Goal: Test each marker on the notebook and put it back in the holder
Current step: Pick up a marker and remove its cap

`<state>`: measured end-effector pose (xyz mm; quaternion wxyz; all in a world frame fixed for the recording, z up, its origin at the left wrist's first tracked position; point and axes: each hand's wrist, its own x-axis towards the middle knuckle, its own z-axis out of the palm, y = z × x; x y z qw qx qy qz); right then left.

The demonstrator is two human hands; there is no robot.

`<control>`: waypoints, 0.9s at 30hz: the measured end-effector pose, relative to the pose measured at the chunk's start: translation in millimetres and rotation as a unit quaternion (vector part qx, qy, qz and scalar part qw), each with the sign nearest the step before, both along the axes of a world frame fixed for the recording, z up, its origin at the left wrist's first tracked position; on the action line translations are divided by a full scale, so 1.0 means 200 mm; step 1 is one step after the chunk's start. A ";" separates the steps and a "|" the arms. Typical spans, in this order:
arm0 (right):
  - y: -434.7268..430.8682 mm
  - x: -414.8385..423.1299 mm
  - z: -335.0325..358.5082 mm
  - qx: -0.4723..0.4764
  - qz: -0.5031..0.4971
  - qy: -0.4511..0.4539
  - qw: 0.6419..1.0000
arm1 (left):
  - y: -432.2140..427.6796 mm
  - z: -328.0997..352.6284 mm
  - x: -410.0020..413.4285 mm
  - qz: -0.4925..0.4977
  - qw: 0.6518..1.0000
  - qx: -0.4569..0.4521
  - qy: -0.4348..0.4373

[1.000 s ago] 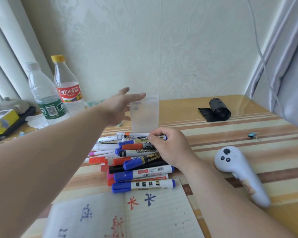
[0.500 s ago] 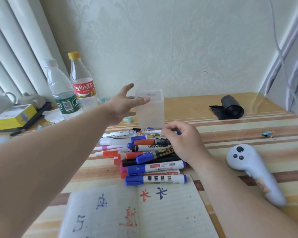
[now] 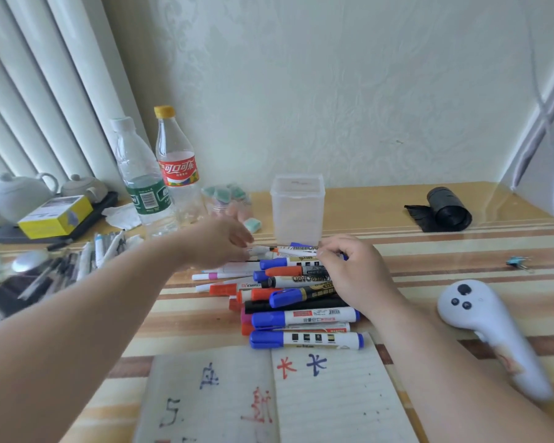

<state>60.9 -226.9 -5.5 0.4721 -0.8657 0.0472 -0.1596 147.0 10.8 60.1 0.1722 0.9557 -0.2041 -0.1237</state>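
Note:
A pile of markers [image 3: 298,298] with blue, orange and black caps lies on the striped table, just behind the open notebook [image 3: 269,398], whose pages carry red, blue and black test marks. The clear plastic holder [image 3: 297,209] stands upright behind the pile and looks empty. My right hand [image 3: 352,273] rests on the pile's right side, fingers curled and pinching a white marker [image 3: 293,250] at the top of the pile. My left hand [image 3: 219,243] is blurred, low over the pile's far left end, fingers extended toward that marker.
Two plastic bottles [image 3: 160,174] stand at the back left beside a yellow box [image 3: 56,215] and teapots. More pens [image 3: 77,263] lie at the left. A white controller [image 3: 483,327] lies at the right, a black roll [image 3: 445,209] behind it, a small clip [image 3: 517,262] nearby.
My left hand dropped from beside the holder's rim down to the top of the marker pile. The right hand stayed on the pile. The camera view shifted right.

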 end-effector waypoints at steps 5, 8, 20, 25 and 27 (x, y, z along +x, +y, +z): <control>0.00 -0.01 0.00 -0.016 0.018 0.005 1.000 | 0.01 -0.10 -0.12 0.054 0.997 -0.037 -0.028; 0.01 -0.02 0.02 0.000 0.028 -0.012 1.000 | 0.03 -0.16 -0.14 0.119 0.979 -0.158 -0.051; 0.04 -0.09 0.08 0.187 0.013 -0.043 0.981 | 0.05 -0.23 -0.27 0.254 0.867 -0.427 -0.027; 0.06 -0.08 0.07 0.225 0.028 -0.025 0.974 | -0.02 -0.21 -0.27 0.209 0.824 -0.516 0.108; 0.05 -0.08 0.07 0.241 0.035 -0.029 0.969 | -0.01 -0.22 -0.25 0.220 0.797 -0.546 0.136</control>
